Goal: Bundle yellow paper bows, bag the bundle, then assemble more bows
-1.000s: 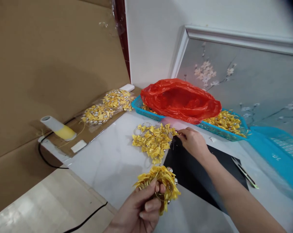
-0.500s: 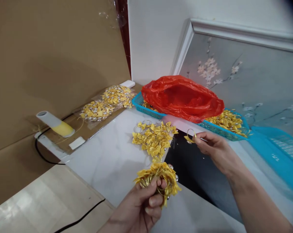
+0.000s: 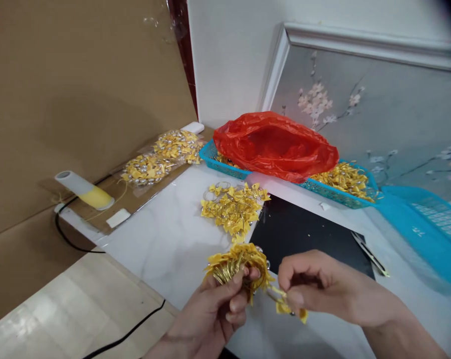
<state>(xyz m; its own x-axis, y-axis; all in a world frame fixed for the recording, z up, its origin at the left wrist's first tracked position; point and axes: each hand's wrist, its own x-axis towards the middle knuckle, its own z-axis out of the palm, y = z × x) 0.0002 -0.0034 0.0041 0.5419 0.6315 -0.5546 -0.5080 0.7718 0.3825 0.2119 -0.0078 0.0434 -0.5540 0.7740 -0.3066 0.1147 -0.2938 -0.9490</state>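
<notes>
My left hand (image 3: 220,304) is closed around a thick bunch of gold rings with yellow ribbon bows (image 3: 240,264) and silvery beads. Just to its right, my right hand (image 3: 323,286) pinches a single gold ring with a yellow bow (image 3: 285,304), held close beside the bunch; whether the two touch I cannot tell. Beyond the hands, a loose pile of yellow bow rings (image 3: 231,207) lies on the white marbled tabletop (image 3: 165,219).
A black mat (image 3: 296,234) with small scissors-like snips (image 3: 371,254) lies at right. Behind are a blue basket (image 3: 334,194) of yellow pieces, a red plastic bag (image 3: 274,144) and a blue lid-like tray (image 3: 427,234). Bagged bows (image 3: 150,169) and a white-yellow cylinder (image 3: 85,190) are left.
My right hand has come from over the black mat, down and left, bringing the ring next to the bunch. The snips on the mat now show. My left hand keeps its hold.
</notes>
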